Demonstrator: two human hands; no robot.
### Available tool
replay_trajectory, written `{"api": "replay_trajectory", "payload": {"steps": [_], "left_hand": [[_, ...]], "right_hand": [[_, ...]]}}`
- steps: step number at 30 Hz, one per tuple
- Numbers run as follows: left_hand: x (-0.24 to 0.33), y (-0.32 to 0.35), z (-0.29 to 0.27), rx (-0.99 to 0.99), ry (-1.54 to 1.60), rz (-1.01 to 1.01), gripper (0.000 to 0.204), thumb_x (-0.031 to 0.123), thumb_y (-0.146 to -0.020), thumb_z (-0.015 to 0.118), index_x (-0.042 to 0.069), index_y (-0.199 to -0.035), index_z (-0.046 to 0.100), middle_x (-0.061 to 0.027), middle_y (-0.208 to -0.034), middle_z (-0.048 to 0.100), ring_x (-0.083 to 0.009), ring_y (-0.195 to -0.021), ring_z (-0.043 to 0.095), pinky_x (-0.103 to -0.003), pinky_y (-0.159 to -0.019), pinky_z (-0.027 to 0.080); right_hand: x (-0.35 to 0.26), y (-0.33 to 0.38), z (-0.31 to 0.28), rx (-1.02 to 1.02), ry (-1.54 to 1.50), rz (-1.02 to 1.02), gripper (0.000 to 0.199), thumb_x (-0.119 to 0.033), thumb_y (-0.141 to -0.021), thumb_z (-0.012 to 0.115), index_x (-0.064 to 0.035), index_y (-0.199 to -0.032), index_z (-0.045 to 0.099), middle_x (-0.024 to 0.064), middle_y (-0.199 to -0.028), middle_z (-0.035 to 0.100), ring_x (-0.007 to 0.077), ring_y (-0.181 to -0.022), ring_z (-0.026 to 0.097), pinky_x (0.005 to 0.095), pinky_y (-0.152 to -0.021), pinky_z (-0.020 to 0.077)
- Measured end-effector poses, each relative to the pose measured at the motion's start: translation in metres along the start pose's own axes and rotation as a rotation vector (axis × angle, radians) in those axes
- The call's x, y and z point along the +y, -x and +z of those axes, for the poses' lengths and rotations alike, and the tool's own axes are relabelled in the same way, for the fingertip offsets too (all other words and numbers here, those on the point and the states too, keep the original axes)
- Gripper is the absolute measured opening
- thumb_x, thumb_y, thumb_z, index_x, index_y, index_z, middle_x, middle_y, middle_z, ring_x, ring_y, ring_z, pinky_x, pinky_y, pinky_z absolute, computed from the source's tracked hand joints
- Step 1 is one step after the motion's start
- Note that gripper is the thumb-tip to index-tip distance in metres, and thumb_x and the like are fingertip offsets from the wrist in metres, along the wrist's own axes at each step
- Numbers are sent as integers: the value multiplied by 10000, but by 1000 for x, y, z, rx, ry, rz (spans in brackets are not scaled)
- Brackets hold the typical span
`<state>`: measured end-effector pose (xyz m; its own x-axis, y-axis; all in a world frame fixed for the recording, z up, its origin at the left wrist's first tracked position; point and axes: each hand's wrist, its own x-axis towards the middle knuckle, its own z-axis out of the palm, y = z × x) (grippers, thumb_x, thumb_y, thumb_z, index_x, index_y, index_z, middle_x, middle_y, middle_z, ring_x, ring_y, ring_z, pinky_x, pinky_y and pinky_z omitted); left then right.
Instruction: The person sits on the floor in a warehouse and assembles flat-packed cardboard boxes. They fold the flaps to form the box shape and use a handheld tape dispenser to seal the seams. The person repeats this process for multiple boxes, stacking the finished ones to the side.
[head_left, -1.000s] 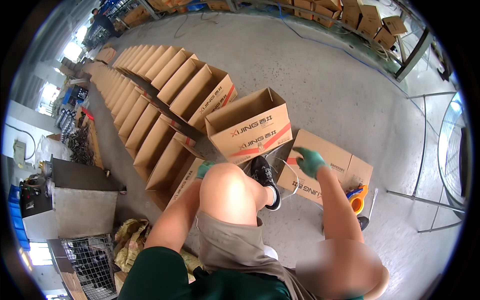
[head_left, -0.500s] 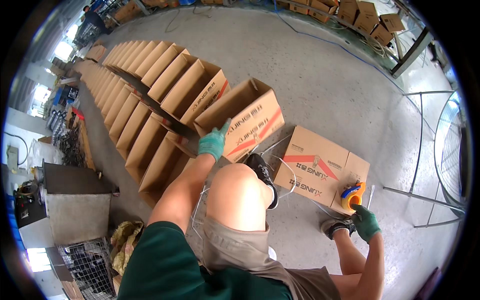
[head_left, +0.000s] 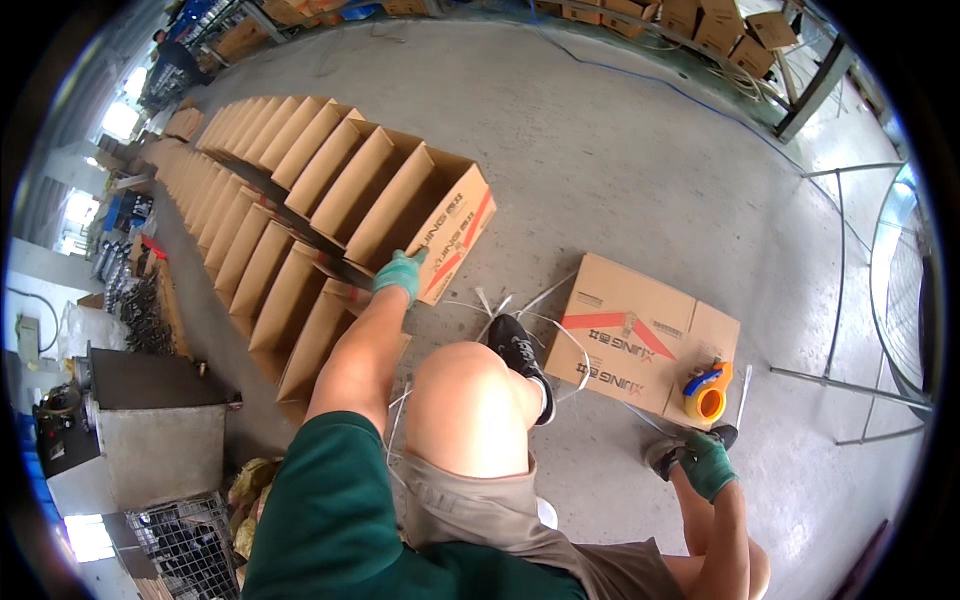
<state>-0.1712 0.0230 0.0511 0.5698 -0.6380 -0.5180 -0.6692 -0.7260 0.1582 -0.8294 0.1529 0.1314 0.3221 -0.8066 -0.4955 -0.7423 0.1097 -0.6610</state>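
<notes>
**Left hand on the end box, right hand low by the tape**

The gloved left hand (head_left: 400,275) grips the lower corner edge of the open box (head_left: 425,215) ending the row, centre-left. The right hand (head_left: 708,465), loosely curled and empty, hangs lower right, near the tape dispenser (head_left: 706,392) on the flat box (head_left: 640,335). Bare floor (head_left: 620,150) spreads above.

Left hand (head_left: 399,275) extended, right hand (head_left: 708,464) low

matt brown cardboard boxes (head_left: 430,215); rough grey concrete floor (head_left: 640,150); glossy plastic tape dispenser (head_left: 707,392).
</notes>
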Motion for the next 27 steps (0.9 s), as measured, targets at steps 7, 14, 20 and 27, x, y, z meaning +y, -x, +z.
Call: {"api": "replay_trajectory", "payload": {"steps": [7, 14, 20, 27], "left_hand": [[-33, -59, 17, -39, -250, 135, 490, 176, -1041, 373, 379, -1478, 457, -180, -1427, 521, -359, -1226, 597, -450, -1048, 486], [-16, -79, -15, -67, 36, -168, 561, 581, -1000, 413, 251, -1438, 532, -164, -1411, 572, -354, -1273, 571, -455, -1063, 457], [-39, -115, -43, 133, 267, -389, 923, 734, -801, 621, 139, -1487, 451, -245, -1452, 508, -395, -1322, 527, -479, -1087, 440], [-27, -107, -63, 182, -553, 16, 634, 403, -862, 718, 452, -1436, 453, -45, -1689, 10, -459, -1496, 182, -633, -1175, 269]], "right_hand": [[-5, -18, 12, -62, 143, -98, 381, -99, -836, 619, -47, -1211, 658, 224, -1085, 681, 420, -1044, 636, 447, -940, 489], [27, -20, 14, -113, 118, 45, 354, -113, -866, 625, -30, -1208, 664, 214, -1132, 691, 380, -1098, 647, 406, -976, 501], [31, -35, 23, -94, 36, 63, 358, -92, -859, 637, -26, -1210, 657, 211, -1134, 685, 385, -1079, 643, 427, -971, 498], [19, -50, 11, -103, 192, -30, 270, -83, -846, 627, -44, -1111, 661, 196, -1033, 677, 413, -1002, 631, 455, -881, 496]]}}
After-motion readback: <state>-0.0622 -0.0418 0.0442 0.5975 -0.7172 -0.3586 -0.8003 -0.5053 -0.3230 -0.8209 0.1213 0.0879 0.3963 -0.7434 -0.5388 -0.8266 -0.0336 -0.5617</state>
